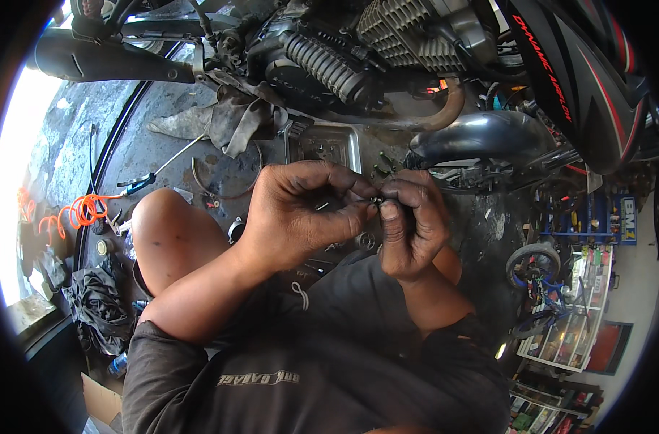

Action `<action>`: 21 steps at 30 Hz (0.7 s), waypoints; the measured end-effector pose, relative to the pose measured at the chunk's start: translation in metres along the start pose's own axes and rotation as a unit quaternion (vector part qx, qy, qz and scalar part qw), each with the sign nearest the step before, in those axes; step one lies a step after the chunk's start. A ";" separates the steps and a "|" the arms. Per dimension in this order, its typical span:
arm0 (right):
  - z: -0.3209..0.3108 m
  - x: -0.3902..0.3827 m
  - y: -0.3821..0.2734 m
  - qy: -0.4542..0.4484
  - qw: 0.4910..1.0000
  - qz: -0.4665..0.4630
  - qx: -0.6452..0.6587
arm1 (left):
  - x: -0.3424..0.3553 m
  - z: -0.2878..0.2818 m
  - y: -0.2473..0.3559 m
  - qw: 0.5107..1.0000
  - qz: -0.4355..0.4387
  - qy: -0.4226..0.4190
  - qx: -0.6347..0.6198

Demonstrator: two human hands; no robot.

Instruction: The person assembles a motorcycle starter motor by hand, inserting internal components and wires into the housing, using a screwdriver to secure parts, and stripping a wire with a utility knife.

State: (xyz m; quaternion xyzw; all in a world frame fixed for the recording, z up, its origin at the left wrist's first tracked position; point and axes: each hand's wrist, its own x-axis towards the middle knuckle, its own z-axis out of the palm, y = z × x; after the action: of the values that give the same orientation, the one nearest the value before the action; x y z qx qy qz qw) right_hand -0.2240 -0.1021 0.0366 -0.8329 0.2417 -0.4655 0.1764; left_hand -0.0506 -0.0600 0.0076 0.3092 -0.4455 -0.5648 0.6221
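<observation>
Both of my hands are raised over my lap, their fingertips meeting in the middle of the view. Thumb and fingers of my left hand [300,210] pinch a small dark metal part [376,200] from one side. My right hand [414,220] grips the same part from the other side between thumb and forefinger. Most of it is hidden by the fingertips, so its exact kind cannot be made out. Dark grease stains the fingers. Beyond them, a metal tray [355,148] lies on the floor below the motorcycle engine [322,65].
A grey rag [235,119] and a blow gun [139,185] with an orange coiled hose [83,211] lie at the left. The exhaust muffler [112,59] crosses the far left. At the right are a front fender [488,134], a small bicycle [539,289] and shelves [586,304].
</observation>
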 end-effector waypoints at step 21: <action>0.009 -0.001 0.009 0.005 0.987 0.060 0.146 | -0.001 0.003 -0.009 0.998 0.044 0.028 -0.041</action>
State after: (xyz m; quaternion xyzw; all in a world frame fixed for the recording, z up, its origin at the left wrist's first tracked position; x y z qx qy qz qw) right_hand -0.2189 -0.1083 0.0263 -0.7796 0.2218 -0.4886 0.3229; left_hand -0.0574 -0.0601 0.0003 0.2791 -0.4174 -0.5462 0.6705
